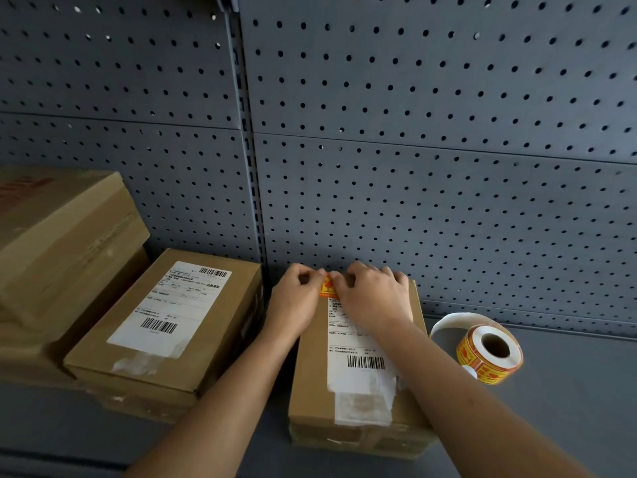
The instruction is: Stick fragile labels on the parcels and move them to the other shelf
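The fragile label (327, 287) is a small orange-red sticker with yellow print, too small to read. It sits on the far top edge of the brown cardboard parcel (310, 374) in the middle of the grey shelf (568, 391), just above the parcel's white shipping slip (358, 357) with its barcode.

Both hands meet over the sticker. The left hand (297, 294) has a narrow grip, with thumb and curled fingers pinching the sticker's left edge. The right hand (374, 298) pinches the right edge in the same way, and its palm lies over the top of the slip. Only a strip of the sticker shows between the fingertips.

The parcel is taped shut, so its contents cannot be seen. To its left, near but apart, lies a second closed parcel (165, 326) bearing its own white slip. Further left a larger cardboard box (62, 229) rests on top of another box.

To the right of the middle parcel lies the label roll (489, 353) on the shelf — orange stickers wound round a cardboard core, with a bare white tail of backing paper (448, 322) curling up behind it. A perforated grey back panel (413, 132) rises behind everything.
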Action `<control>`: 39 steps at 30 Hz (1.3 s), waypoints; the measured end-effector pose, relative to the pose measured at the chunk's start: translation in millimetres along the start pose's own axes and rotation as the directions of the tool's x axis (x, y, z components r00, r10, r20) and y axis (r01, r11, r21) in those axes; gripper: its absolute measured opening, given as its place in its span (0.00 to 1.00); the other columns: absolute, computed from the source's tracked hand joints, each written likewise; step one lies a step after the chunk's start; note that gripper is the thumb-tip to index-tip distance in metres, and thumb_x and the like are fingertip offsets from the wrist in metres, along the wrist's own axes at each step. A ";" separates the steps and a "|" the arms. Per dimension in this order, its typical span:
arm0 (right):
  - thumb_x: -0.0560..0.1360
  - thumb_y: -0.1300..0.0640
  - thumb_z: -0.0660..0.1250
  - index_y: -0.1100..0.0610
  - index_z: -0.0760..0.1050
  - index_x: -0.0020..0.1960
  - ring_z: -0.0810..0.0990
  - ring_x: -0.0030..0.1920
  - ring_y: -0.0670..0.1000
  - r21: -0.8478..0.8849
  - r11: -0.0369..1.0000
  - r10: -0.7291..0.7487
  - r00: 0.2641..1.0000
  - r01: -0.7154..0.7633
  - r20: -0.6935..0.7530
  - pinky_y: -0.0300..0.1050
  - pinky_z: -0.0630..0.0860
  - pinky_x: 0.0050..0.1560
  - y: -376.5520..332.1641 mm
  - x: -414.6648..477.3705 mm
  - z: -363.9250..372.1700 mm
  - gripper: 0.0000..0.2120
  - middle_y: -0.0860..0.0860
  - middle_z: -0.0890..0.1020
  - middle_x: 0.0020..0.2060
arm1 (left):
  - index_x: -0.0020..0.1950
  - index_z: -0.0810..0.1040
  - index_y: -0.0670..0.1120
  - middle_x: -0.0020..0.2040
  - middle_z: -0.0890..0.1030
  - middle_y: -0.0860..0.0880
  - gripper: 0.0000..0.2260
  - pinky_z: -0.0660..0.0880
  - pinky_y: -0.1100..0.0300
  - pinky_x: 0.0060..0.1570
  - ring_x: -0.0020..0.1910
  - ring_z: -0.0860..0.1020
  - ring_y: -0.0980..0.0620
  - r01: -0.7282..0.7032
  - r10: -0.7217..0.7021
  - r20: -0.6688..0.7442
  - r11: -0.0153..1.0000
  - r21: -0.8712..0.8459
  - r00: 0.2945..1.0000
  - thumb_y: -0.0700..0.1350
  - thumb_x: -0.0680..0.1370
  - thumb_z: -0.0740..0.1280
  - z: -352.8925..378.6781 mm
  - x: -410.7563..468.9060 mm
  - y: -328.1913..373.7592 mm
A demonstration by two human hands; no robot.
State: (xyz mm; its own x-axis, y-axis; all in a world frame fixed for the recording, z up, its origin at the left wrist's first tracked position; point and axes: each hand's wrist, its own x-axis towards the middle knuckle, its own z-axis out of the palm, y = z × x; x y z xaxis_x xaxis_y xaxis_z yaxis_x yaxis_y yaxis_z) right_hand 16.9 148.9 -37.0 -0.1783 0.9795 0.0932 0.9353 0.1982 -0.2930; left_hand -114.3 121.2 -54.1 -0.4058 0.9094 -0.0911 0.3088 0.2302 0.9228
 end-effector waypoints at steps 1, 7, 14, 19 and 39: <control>0.80 0.35 0.51 0.49 0.78 0.57 0.76 0.61 0.54 0.000 1.000 0.000 1.000 0.000 0.000 0.56 0.60 0.69 0.0 0.1 0.2 0.24 0.49 0.83 0.54 | 0.55 0.77 0.50 0.48 0.81 0.52 0.11 0.74 0.56 0.45 0.46 0.79 0.55 -0.002 0.002 0.001 1.000 0.012 1.000 0.56 0.82 0.64 0.2 0.5 0.4; 0.83 0.47 0.51 0.49 0.78 0.60 0.75 0.62 0.54 0.042 0.999 0.000 1.000 0.001 -0.028 0.55 0.59 0.70 1.0 -0.9 -1.1 0.18 0.48 0.83 0.57 | 0.60 0.76 0.50 0.47 0.78 0.55 0.10 0.71 0.59 0.43 0.43 0.75 0.60 -0.016 0.015 0.017 0.997 0.078 1.000 0.53 0.84 0.59 -0.7 -2.4 2.1; 0.81 0.55 0.53 0.50 0.78 0.57 0.76 0.58 0.54 0.085 0.996 0.016 1.000 -0.015 -0.013 0.54 0.60 0.70 1.9 -1.0 -5.3 0.15 0.49 0.83 0.52 | 0.65 0.74 0.51 0.55 0.78 0.53 0.14 0.70 0.56 0.52 0.53 0.75 0.54 0.052 -0.050 0.082 0.999 -0.017 0.995 0.56 0.85 0.58 -5.1 -7.6 2.1; 0.82 0.57 0.59 0.50 0.78 0.61 0.75 0.60 0.51 0.461 0.887 0.018 0.995 0.030 -0.101 0.50 0.72 0.65 8.9 -2.6 -21.8 0.12 0.49 0.77 0.60 | 0.74 0.67 0.53 0.63 0.79 0.50 0.25 0.74 0.50 0.61 0.60 0.78 0.50 0.193 -0.165 0.168 0.967 -0.169 0.972 0.63 0.81 0.62 -18.7 -19.9 -4.0; 0.77 0.44 0.69 0.42 0.71 0.68 0.87 0.48 0.45 0.733 0.467 0.132 0.859 -0.495 0.496 0.44 0.82 0.50 75.0 -111.1 -31.7 0.20 0.41 0.87 0.50 | 0.66 0.74 0.66 0.55 0.85 0.63 0.17 0.72 0.50 0.66 0.59 0.81 0.56 0.352 -0.257 0.470 0.928 -0.126 0.845 0.65 0.77 0.65 -35.4 -101.6 -24.8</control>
State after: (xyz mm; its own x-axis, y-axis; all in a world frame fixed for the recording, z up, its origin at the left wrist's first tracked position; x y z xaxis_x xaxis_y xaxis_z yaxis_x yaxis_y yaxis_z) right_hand 116.5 53.8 -39.1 -0.1814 0.8844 -0.4301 0.3011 -0.3664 -0.8804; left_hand -111.1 10.8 -54.6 -0.0175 0.8718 -0.4896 0.0352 0.4899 0.8711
